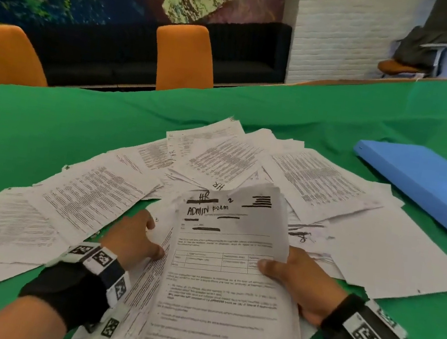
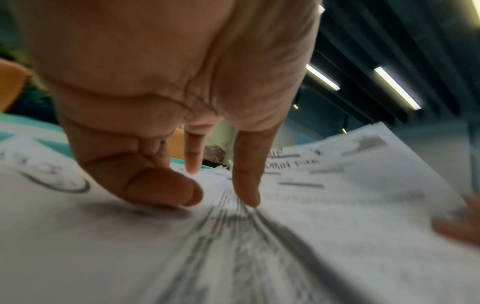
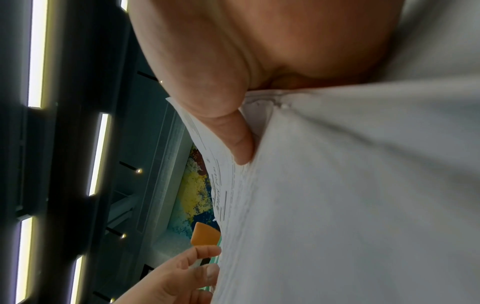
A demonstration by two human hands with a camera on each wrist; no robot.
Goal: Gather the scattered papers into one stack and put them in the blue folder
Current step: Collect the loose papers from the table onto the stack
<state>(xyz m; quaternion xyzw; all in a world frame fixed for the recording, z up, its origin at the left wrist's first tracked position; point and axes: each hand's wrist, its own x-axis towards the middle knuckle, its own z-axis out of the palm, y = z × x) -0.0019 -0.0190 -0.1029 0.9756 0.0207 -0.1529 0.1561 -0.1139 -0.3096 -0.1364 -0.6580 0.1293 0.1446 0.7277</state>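
Holding a partial stack of papers (image 1: 228, 270) nearest the body, tilted up off the worktop (image 1: 51, 122), with an "ADMIN FORM" sheet on top. Right hand (image 1: 295, 283) gripped the stack's right edge, thumb on top, fingers hidden behind. Left hand (image 1: 135, 238) rested at the stack's left edge with curled fingers; the left wrist view showed fingertips (image 2: 249, 197) touching paper, so whether it pinched a sheet was not clear. Beyond the hands, scattered papers (image 1: 218, 157) lay fanned and overlapping across the green cover, not yet gathered. Blue folder (image 1: 427, 183) lay closed, far right, just beside the outermost sheets. Orange chairs (image 1: 183, 57) stood behind the worktop. Judgement: sheets were light, floppy and slippery against each other, with curling corners; best taken by both long edges and squared by tapping before sliding into the folder.
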